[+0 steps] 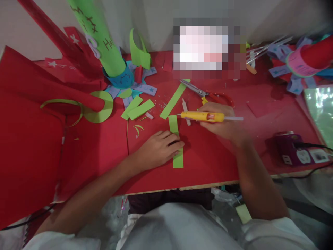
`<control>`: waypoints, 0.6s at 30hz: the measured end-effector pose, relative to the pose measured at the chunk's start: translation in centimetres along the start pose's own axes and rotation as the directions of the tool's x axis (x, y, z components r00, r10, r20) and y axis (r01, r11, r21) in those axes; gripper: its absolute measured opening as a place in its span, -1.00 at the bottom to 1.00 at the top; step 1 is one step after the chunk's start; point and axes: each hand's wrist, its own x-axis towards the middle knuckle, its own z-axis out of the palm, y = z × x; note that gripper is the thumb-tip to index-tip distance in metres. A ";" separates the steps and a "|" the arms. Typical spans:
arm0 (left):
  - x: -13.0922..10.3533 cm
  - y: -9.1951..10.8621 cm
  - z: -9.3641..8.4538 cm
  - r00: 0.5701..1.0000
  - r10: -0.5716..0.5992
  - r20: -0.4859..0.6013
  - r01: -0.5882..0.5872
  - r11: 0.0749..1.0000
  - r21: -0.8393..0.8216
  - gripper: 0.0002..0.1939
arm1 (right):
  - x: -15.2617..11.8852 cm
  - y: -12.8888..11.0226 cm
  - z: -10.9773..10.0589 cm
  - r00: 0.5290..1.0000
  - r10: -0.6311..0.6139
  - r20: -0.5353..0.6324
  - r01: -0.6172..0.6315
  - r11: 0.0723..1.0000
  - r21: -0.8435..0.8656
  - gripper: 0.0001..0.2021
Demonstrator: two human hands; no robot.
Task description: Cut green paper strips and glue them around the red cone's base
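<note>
A yellow glue gun (201, 116) with a pale glue stick out of its back end is gripped in my right hand (221, 121), its nozzle pointing left. Below the nozzle a light green strip (178, 161) lies upright on the red tabletop (208, 166). Across the middle of that strip rests my left hand (162, 147), pressing on it with the fingers apart. Another green strip (174, 100) lies diagonally above, and two shorter green strips (140, 110) overlap to the left.
Scissors with red handles (221, 98) and a white stick (186, 111) lie behind the glue gun. A green tube (104, 45) stands at the back left, beside a large red panel (26, 139). A purple power socket box (291, 149) with cables sits at right.
</note>
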 end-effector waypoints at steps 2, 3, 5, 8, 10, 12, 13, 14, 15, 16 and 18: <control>0.0 0.1 -0.1 1.000 0.003 -0.011 -0.003 1.000 0.004 -0.73 | 0.0 -0.4 -0.4 0.997 0.037 -0.069 -0.036 0.999 0.011 -0.97; 0.0 0.1 -0.1 1.000 0.003 -0.016 -0.003 1.000 0.004 -0.72 | -0.1 -0.5 -0.5 0.995 0.055 -0.085 -0.055 0.998 0.006 -0.97; 0.1 0.1 -0.1 1.000 -0.001 -0.024 0.001 1.000 0.000 -0.72 | -0.1 -0.7 -0.6 0.992 0.080 -0.094 -0.082 0.997 -0.010 -0.96; 0.1 0.1 -0.1 0.999 -0.009 -0.031 0.009 1.000 -0.016 -0.71 | -0.3 -0.4 -0.4 0.998 0.049 -0.045 -0.051 0.998 -0.026 -0.96; 0.0 0.0 0.0 1.000 -0.016 -0.020 0.015 0.999 -0.034 -0.70 | -0.3 0.0 0.0 0.999 -0.007 0.051 0.009 0.999 -0.050 -0.98; 0.0 0.0 -0.1 1.000 -0.020 -0.003 0.020 0.998 -0.055 -0.69 | -0.3 0.3 0.4 0.988 -0.046 0.149 0.058 0.995 -0.081 -0.97; 0.0 0.0 -0.1 1.000 -0.022 0.004 0.022 0.998 -0.063 -0.69 | -0.2 0.5 0.5 0.985 -0.062 0.161 0.076 0.994 -0.084 -0.97; 0.0 0.0 -0.1 1.000 -0.023 0.011 0.024 0.998 -0.066 -0.68 | -0.2 0.6 0.5 0.987 -0.081 0.141 0.092 0.993 -0.074 -0.97; 0.0 -0.1 -0.2 1.000 -0.022 0.019 0.024 0.998 -0.064 -0.67 | -0.2 0.8 0.5 0.991 -0.093 0.096 0.099 0.994 -0.055 -0.94; 0.0 -0.1 -0.2 0.999 -0.020 0.025 0.022 0.998 -0.059 -0.66 | -0.3 0.9 0.4 0.995 -0.093 0.026 0.094 0.995 -0.035 -0.90; 0.0 -0.1 -0.3 0.999 -0.015 0.033 0.017 0.999 -0.047 -0.63 | -0.5 1.3 0.0 0.993 -0.051 -0.111 0.050 0.999 -0.015 -0.80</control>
